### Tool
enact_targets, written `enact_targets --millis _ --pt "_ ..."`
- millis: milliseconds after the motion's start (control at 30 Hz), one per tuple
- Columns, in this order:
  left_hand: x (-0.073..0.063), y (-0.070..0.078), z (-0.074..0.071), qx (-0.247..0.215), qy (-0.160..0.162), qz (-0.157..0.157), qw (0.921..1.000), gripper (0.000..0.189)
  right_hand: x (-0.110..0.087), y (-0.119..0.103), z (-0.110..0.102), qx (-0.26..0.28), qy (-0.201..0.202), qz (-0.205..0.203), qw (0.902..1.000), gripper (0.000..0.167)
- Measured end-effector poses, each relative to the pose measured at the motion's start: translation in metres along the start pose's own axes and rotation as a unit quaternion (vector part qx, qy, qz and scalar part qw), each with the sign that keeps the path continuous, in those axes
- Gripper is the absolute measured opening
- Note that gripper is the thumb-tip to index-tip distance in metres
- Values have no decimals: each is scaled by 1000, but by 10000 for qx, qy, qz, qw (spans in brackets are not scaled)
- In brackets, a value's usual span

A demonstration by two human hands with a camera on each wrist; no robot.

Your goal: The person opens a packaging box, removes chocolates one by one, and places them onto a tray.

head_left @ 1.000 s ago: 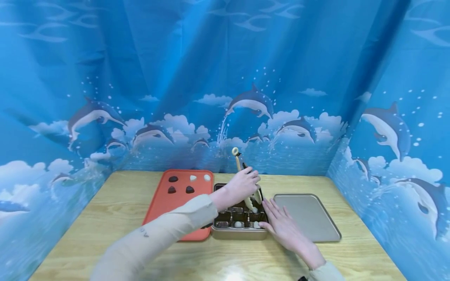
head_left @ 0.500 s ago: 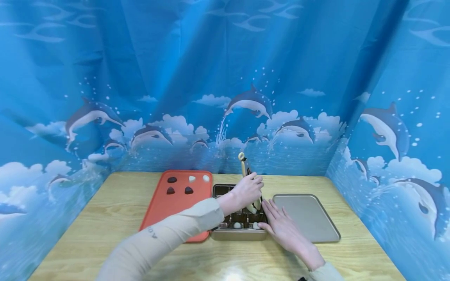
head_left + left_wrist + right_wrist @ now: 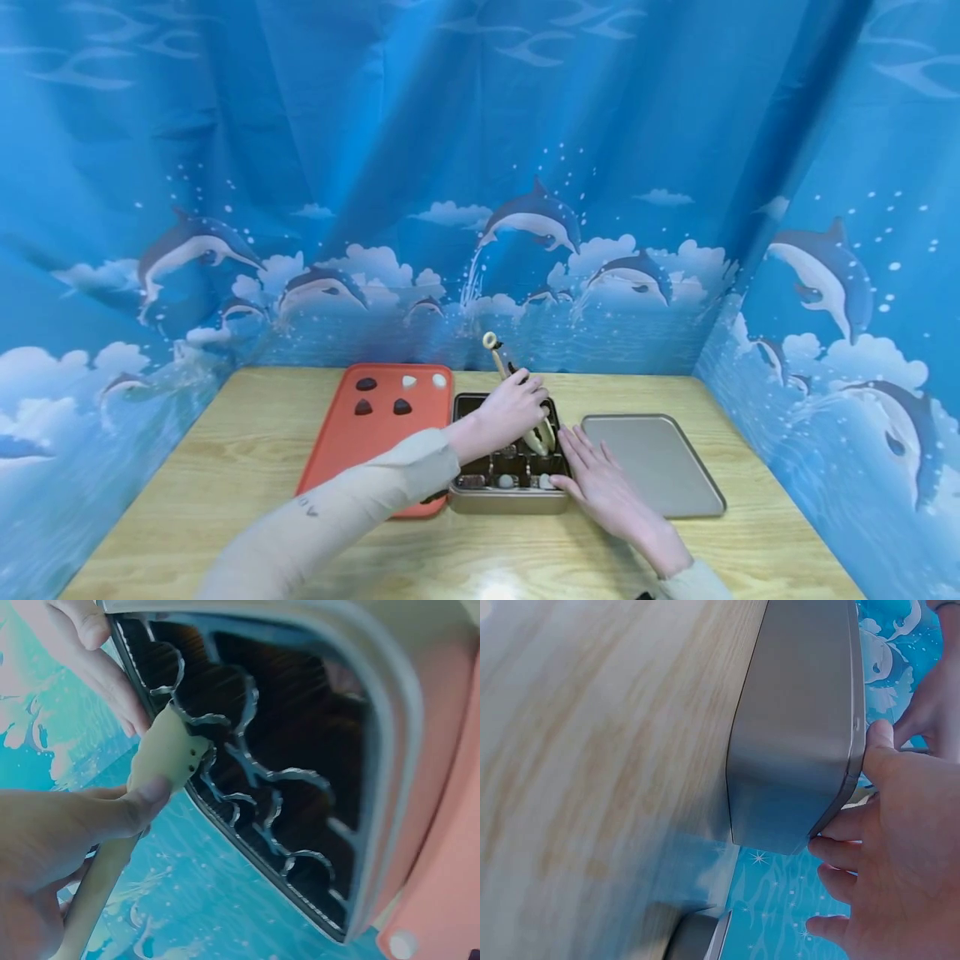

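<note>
In the head view my left hand grips a pair of cream tongs over the metal box. The tong tips reach down into the right side of the box's dark divided insert, and their ringed top end leans left. White pieces sit in the front row of compartments. In the left wrist view, thumb and fingers pinch the tongs close below the broad dotted tip. My right hand rests on the box's right edge with fingers extended. The right wrist view has its thumb at the rim.
Left of the box lies a red tray bearing several small pieces, some dark and some white. A flat grey metal lid lies right of the box. A blue dolphin-printed curtain stands behind the table.
The tongs' ringed top end swung right, then back left, so they now lean further left. My left hand drew slightly left over the box. My right hand stayed at the box's edge.
</note>
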State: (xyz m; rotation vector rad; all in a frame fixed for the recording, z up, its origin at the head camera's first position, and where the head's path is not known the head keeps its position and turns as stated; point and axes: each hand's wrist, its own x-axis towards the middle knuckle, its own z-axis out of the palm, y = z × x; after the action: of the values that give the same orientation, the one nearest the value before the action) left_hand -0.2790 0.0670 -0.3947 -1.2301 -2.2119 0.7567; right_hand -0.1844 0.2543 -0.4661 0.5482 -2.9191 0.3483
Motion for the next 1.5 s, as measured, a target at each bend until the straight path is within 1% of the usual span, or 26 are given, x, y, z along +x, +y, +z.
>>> enact_targets --millis 67,133,267,400,433,533,667,800,967,1100,1200,1300,1400,1500 --pt "-5 -1 2 -84 25 -116 9999 27 0 -1 0 13 25 -11 10000 71" --pt "-11 -2 3 -187 115 -243 9995 28 1 -1 0 30 35 -15 10000 71" --pt "-24 -8 7 -531 479 -588 9957 29 1 -3 0 60 46 -20 10000 71" --pt "-37 -15 10 -898 809 -867 9889 36 1 -3 -1 114 42 12 9999 71" --pt "-40 -17 11 -983 843 -909 9874 38 0 -3 -1 110 53 5 9999 71" --pt "-47 -21 13 -1224 1092 -999 9814 41 0 -3 -2 121 94 -28 9999 71" --pt "-55 -25 16 -1414 1363 -1124 9741 46 -1 -3 -2 121 145 -59 9998 71" --pt "-62 -31 17 -1454 1467 -1329 9694 44 -2 -3 -2 173 165 -67 9997 71" --pt "-75 -45 20 -1648 1625 -1547 9605 46 -2 -3 -2 220 148 -61 9996 71" --pt "-91 -62 25 -1711 1757 -1869 9513 50 -1 -3 -2 190 109 -62 9997 72" --pt "-105 -76 31 -1624 1757 -2164 9465 50 -1 -3 -1 210 110 -66 9997 71" --pt "-120 -87 38 -1550 1625 -2382 9449 49 -1 -3 -1 204 123 -70 9997 71" --pt "-132 -94 46 -1633 1453 -2505 9431 46 -2 -3 -1 230 151 -66 9996 71" --pt "-142 -96 54 -1684 1259 -2564 9434 43 -2 -4 -2 271 161 -52 9995 71"
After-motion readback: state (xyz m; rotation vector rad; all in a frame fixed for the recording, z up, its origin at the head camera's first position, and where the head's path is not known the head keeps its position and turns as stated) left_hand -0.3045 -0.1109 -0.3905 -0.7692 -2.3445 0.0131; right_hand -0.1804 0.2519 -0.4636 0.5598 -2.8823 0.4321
